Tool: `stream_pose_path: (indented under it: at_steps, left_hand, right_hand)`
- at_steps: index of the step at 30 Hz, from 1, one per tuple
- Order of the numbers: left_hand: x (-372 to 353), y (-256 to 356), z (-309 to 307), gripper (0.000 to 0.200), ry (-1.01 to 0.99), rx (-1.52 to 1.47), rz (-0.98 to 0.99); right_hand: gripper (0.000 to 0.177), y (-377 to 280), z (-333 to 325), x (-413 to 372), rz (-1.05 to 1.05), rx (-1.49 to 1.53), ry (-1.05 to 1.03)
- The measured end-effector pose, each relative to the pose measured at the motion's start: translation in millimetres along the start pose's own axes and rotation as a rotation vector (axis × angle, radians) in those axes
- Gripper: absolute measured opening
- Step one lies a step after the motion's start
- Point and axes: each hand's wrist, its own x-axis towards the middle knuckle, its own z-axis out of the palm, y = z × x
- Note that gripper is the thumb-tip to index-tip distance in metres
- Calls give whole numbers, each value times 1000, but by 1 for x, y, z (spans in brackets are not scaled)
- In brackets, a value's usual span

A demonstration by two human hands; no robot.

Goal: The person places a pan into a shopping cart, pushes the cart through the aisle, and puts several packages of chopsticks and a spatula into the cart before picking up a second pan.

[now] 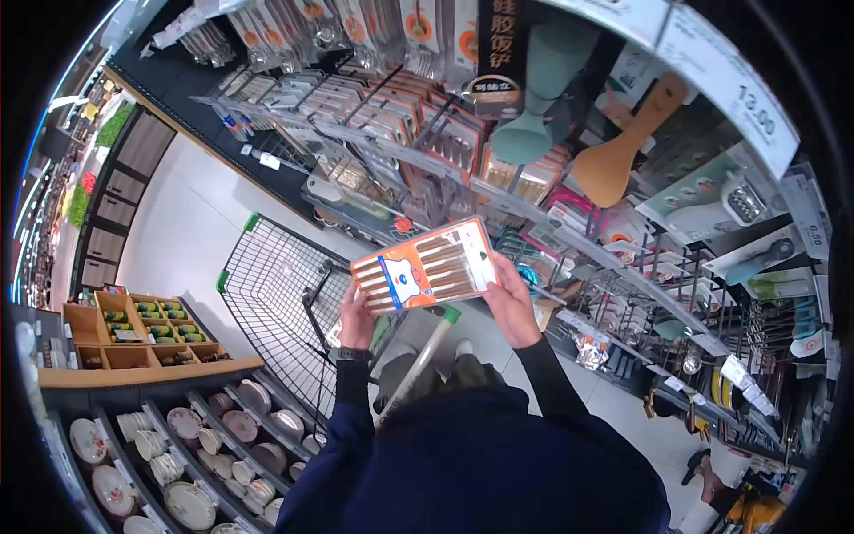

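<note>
Between both hands I hold up a flat, orange-edged pack of chopsticks, its front with a white cartoon figure facing me. The brown sticks show through clear windows on either side of the orange and blue label. My left hand is closed on the pack's left end, and a dark band circles that wrist. At the pack's right end, my right hand grips the edge, thumb on the front. Below the pack, the white bar of the cart handle runs over my legs.
A wire shopping cart with green corners stands ahead to the left. Packed utensil racks line the right, with a wooden rice paddle jutting out. Bowls and plates fill a shelf at lower left. Another person's legs show at lower right.
</note>
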Motion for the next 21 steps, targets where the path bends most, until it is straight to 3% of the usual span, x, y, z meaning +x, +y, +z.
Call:
stream_pose_path:
  at_steps: [4, 7, 9, 13, 21]
  left_hand:
    - [-9, -13, 25, 44, 41, -20, -46]
    - [-13, -19, 31, 38, -45, -74, -47]
    - [-15, -21, 45, 31, 166, -55, -147]
    - [-10, -16, 81, 13, 150, -35, -141]
    - [35, -40, 57, 13, 79, -69, -144]
  right_hand:
    - [50, -14, 21, 25, -31, 247, -95]
    - [46, -24, 38, 41, -47, 216, -160]
    - [45, -25, 46, 57, -56, 221, -180]
    - [46, -23, 51, 95, -45, 237, -128]
    - [39, -34, 57, 136, -7, 103, -160]
